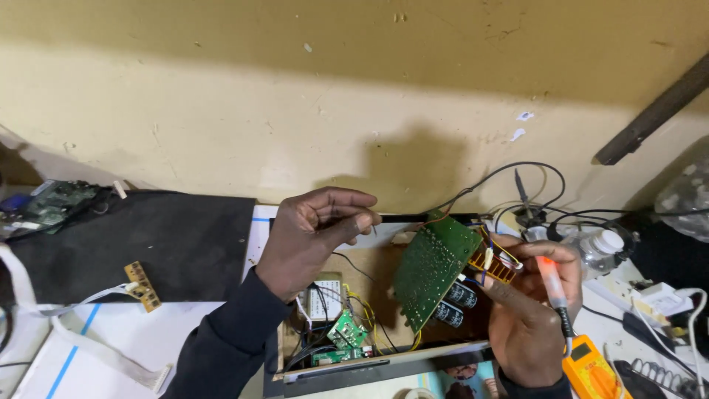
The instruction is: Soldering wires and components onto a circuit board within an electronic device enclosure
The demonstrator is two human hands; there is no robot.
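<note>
My right hand (pixel 533 318) holds a green circuit board (pixel 432 267) tilted up, solder side toward me, with black capacitors (pixel 456 303) under it. The same hand also grips a red probe (pixel 552 282) whose lead runs down to a yellow multimeter (pixel 588 371). My left hand (pixel 314 235) is raised to the left of the board, fingers pinched on a thin dark probe tip (pixel 373 229) that I can barely make out. Below both hands lies an open device chassis (pixel 347 362) with small green boards (pixel 346 334) and wires inside.
A black mat (pixel 170 244) with a small tan board (pixel 142 285) and a white ribbon cable (pixel 81 336) lies at left. Another circuit board (pixel 48 205) sits far left. Black cables (pixel 532 192), a clear bottle (pixel 598 247) and clutter crowd the right. A yellow wall (pixel 332 111) stands behind.
</note>
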